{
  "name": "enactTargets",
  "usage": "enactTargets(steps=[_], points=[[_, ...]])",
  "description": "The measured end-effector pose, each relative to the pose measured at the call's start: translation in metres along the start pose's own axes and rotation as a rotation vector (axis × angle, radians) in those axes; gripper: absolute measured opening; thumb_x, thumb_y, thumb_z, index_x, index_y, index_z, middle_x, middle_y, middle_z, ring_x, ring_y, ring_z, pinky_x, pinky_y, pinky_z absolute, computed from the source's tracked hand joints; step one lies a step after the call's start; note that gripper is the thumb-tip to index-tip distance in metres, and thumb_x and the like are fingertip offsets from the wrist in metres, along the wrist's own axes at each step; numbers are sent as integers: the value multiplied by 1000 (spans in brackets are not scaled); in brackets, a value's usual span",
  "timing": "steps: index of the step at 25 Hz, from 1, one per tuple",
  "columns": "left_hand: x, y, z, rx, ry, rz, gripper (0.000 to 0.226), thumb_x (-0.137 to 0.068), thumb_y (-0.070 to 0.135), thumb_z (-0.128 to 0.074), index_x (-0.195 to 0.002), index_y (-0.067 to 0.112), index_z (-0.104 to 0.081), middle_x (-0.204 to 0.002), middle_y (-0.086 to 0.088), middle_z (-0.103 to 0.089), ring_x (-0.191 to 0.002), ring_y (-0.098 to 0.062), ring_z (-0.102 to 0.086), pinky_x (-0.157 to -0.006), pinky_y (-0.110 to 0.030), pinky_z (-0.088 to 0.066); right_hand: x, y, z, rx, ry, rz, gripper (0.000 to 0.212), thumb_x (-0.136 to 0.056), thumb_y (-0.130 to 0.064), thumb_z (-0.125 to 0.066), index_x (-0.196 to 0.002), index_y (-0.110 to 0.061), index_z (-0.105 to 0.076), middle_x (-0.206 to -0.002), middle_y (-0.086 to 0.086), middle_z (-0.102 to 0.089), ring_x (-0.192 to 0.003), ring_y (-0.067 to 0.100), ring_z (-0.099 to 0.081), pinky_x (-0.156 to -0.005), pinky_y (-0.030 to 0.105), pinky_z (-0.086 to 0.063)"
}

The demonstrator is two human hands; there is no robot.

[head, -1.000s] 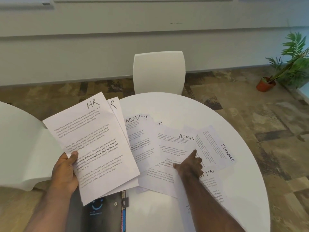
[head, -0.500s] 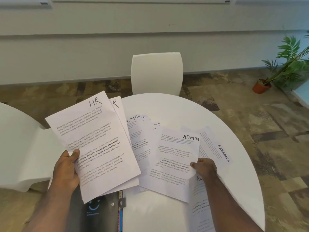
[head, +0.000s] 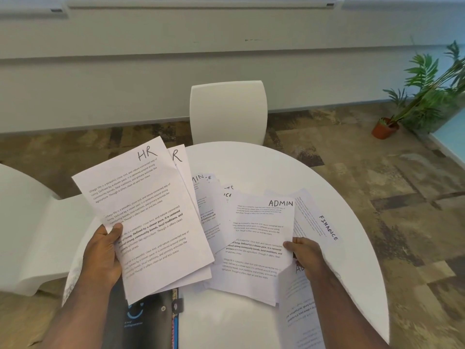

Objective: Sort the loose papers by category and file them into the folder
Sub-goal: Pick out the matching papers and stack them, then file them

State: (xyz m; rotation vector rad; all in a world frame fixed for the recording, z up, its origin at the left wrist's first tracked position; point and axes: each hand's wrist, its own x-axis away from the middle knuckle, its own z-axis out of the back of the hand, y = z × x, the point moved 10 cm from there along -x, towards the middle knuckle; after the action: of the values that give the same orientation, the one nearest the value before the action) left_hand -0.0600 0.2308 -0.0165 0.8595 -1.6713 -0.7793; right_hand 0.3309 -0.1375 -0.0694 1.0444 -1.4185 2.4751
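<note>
Papers (head: 214, 222) lie spread on the round white table (head: 251, 167), overlapping each other. The left hand (head: 104, 255) holds a small stack of HR sheets (head: 146, 217) above the table edge, thumb on top and fingers curled below. The right hand (head: 305, 253) pinches the right edge of an ADMIN sheet (head: 259, 238). A FINANCE sheet (head: 319, 222) lies just beside it. The dark folder (head: 143, 321) lies at the near edge, partly under the HR sheets.
</note>
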Motion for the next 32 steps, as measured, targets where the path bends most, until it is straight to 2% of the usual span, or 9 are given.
enactTargets(steps=[2,5,9,13,19,22,25,28,32], points=[[1,-1,-1,1,-1,8,21,-97,15,-59,-110,27,-71,-110,5,-77,-96,-18,-74,-64,-37,-62,-3,1,3,-21,36,24,14,-84,-13,-74,-82,1,-71,-79,11,-74,-62,21,-58,-53,27,-43],[1,-2,-2,-3,-14,8,24,-97,14,-58,-112,27,-71,-112,5,-76,-97,-18,-74,-66,-38,-62,-4,-1,6,5,109,73,17,-83,-20,-74,-78,-5,-67,-71,4,-66,-60,19,-52,-55,31,-42],[1,-2,-2,0,-23,-3,27,-98,14,-57,-121,25,-68,-116,4,-75,-102,-20,-72,-72,-40,-61,-3,-2,15,27,241,79,14,-86,-22,-70,-95,-13,-65,-90,4,-68,-82,28,-63,-80,44,-57],[0,-2,0,18,-22,-3,26,-99,12,-55,-117,25,-69,-115,3,-75,-101,-18,-72,-70,-38,-63,-2,2,18,-152,273,122,15,-90,-15,-66,-104,-15,-69,-94,-1,-68,-81,16,-62,-80,31,-48],[-3,-2,2,32,-26,8,25,-98,12,-55,-112,25,-71,-114,3,-76,-99,-18,-73,-70,-38,-63,0,-14,38,-375,339,231,19,-96,-15,-59,-113,-13,-68,-114,8,-71,-103,25,-65,-96,41,-53],[-5,-3,2,29,-33,6,25,-98,13,-57,-113,27,-71,-115,3,-75,-97,-17,-74,-69,-39,-63,1,-32,47,-543,366,268,14,-97,-18,-58,-107,-19,-67,-107,7,-71,-88,18,-66,-76,32,-57],[-6,-2,0,31,-45,-2,25,-97,14,-58,-113,27,-72,-115,3,-75,-96,-16,-74,-67,-37,-62,-2,-50,48,-654,344,230,12,-99,-22,-55,-91,-24,-63,-81,-1,-62,-56,7,-50,-44,17,-44],[-9,-4,0,29,-45,3,24,-97,14,-58,-110,28,-72,-114,3,-75,-95,-17,-75,-65,-36,-62,-6,-55,26,-676,223,121,14,-100,-20,-54,-89,-24,-62,-58,-5,-49,-36,4,-37,-38,16,-39],[-11,-4,1,22,-45,-1,24,-97,15,-58,-109,29,-73,-115,3,-75,-95,-16,-75,-64,-36,-62,-1,-44,-29,-510,24,6,10,-99,-13,-56,-103,-19,-63,-70,-1,-57,-37,6,-36,-37,18,-37]])
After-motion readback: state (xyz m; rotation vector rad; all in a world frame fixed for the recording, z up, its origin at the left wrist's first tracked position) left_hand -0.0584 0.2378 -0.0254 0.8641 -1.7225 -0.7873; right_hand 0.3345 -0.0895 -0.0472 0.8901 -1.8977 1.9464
